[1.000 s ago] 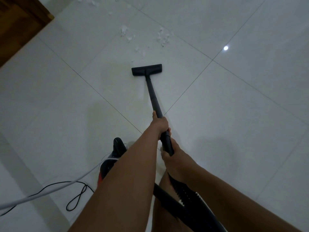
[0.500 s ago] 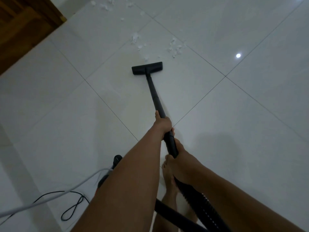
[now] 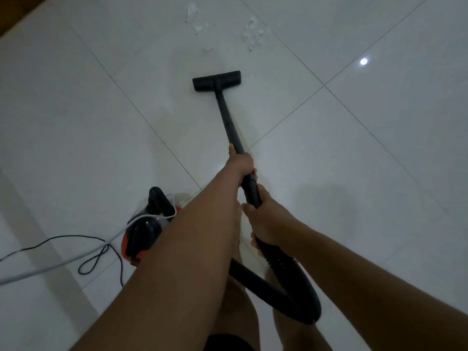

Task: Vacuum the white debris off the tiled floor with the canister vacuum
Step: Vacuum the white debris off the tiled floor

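While the flat black floor head [image 3: 216,81] is laid on the shiny tiled floor [image 3: 354,148], just short of two patches of crumbly white debris [image 3: 253,34], one long round wand [image 3: 228,117] is gripped by the left hand [image 3: 240,163], and the ribbed hose [image 3: 291,274] by the right hand [image 3: 268,221]. One red-and-black canister vacuum [image 3: 144,234] is set near the left arm.

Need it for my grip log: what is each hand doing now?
Left hand: grips the long black vacuum wand.
Right hand: grips the same wand, farther back.
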